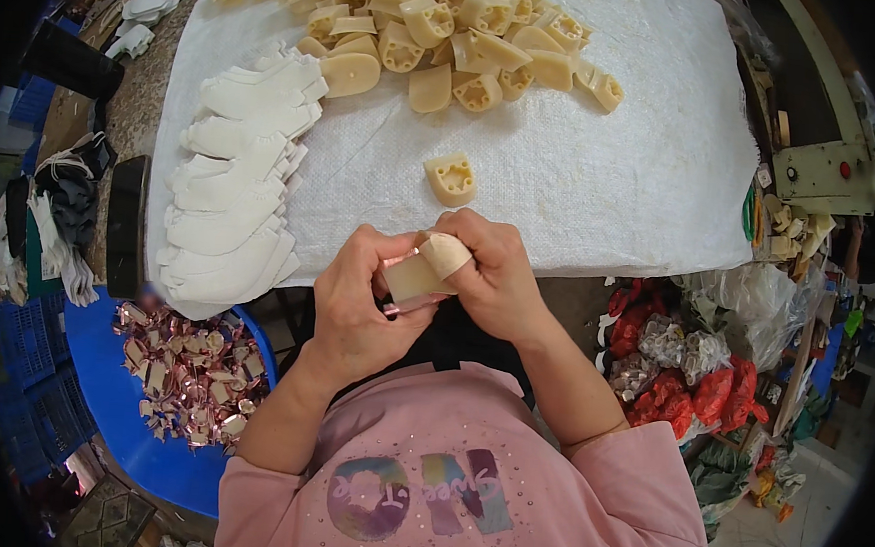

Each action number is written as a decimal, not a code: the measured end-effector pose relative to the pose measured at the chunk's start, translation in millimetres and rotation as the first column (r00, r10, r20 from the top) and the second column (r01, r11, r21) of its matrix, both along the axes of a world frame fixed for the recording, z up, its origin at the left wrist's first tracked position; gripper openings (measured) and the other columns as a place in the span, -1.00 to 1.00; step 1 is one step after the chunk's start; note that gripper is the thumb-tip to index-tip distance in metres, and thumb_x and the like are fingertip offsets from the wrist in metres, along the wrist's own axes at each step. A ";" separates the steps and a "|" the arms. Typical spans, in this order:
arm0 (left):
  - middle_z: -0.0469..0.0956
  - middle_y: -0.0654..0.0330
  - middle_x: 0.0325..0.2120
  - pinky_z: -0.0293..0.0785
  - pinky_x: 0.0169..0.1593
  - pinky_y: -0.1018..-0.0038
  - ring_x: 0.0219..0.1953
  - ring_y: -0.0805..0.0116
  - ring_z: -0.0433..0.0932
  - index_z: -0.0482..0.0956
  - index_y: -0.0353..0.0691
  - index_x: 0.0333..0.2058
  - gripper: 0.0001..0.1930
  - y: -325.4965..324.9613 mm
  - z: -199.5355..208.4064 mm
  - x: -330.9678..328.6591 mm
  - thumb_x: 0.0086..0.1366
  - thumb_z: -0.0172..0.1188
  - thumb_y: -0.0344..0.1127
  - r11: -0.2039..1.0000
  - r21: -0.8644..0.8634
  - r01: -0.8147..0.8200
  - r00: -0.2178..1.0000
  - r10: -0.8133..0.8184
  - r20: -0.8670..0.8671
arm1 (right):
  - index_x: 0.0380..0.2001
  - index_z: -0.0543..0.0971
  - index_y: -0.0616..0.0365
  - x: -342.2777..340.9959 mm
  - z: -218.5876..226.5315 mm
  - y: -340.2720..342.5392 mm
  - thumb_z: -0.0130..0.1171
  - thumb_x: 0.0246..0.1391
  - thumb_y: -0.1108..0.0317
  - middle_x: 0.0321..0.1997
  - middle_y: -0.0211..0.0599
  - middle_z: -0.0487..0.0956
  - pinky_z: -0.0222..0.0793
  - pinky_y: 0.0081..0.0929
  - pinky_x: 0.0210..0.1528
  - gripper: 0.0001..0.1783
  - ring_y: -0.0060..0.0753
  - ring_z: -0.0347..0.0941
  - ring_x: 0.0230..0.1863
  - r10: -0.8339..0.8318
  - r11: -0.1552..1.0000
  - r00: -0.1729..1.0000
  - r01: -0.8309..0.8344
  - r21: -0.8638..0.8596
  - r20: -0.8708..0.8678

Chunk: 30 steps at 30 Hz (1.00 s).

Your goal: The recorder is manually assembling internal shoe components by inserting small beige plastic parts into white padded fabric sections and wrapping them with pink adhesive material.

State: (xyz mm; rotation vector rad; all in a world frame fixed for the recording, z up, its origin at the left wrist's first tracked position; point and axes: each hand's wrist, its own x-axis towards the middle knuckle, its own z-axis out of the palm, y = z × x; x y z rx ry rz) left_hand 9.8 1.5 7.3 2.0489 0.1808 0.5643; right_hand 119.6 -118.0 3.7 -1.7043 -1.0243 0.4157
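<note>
Close in front of my body, both hands meet around a cream shoe heel (420, 278) with a shiny pink edge along its lower side. My left hand (366, 289) curls around the heel's left side, its thumb and fingers pressed on it. My right hand (493, 272) grips the heel's rounded, paler end (446, 254) between thumb and bent fingers. The fingers hide part of the heel. Just beyond my hands, a loose cream heel (451, 179) lies on the white woven sheet (603, 183), its hollow side showing.
A heap of cream heels (428, 22) covers the far part of the table. Overlapping white cut pieces (237, 191) lie left, near a dark phone (127, 224). Below left stands a blue tub (145, 466) with pink shiny pieces (196, 374). Red plastic bags (726, 391) lie right.
</note>
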 end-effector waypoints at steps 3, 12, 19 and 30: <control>0.48 0.18 -0.49 0.47 -0.40 0.60 -0.50 0.48 0.51 0.31 -0.33 -0.23 -0.49 3.8 2.1 0.1 -0.16 0.40 -0.49 0.990 0.142 -0.022 0.996 0.010 0.084 | -0.20 0.51 0.21 4.2 0.9 -6.7 -0.01 0.20 0.33 -0.23 -0.36 0.53 0.36 -0.58 -0.17 -0.79 -0.56 0.43 -0.18 0.216 0.973 0.815 -0.135 0.186 -0.538; 0.50 0.12 -0.50 0.49 -0.43 0.58 -0.50 0.41 0.56 0.29 -0.35 -0.30 -0.48 -13.0 -7.3 5.3 -0.18 0.45 -0.46 0.950 0.217 -0.225 0.971 0.201 0.127 | -0.15 0.47 0.22 -18.4 -1.4 2.3 -0.11 0.23 0.28 -0.15 -0.25 0.52 0.35 -0.54 -0.14 -0.72 -0.47 0.43 -0.14 -0.010 0.999 0.957 0.021 0.035 -0.289; 0.49 0.11 -0.54 0.47 -0.48 0.53 -0.54 0.37 0.56 0.31 -0.34 -0.32 -0.47 -18.1 -8.5 6.1 -0.20 0.48 -0.40 0.941 0.160 -0.298 0.951 0.279 0.132 | -0.06 0.40 0.27 -25.2 -9.1 4.3 -0.18 0.28 0.24 -0.17 -0.30 0.49 0.32 -0.59 -0.09 -0.66 -0.50 0.41 -0.18 0.252 0.923 0.467 0.147 0.355 -0.848; 0.50 0.10 -0.51 0.48 -0.46 0.49 -0.52 0.24 0.56 0.38 -0.34 -0.28 -0.50 0.0 -14.2 2.2 -0.21 0.45 -0.42 0.881 0.304 -0.363 0.931 0.325 0.168 | 0.09 0.35 0.22 -29.3 -19.4 13.0 -0.17 0.26 0.28 -0.07 -0.25 0.46 0.27 -0.55 -0.01 -0.61 -0.52 0.35 -0.09 -0.048 0.970 0.787 0.184 0.161 -0.615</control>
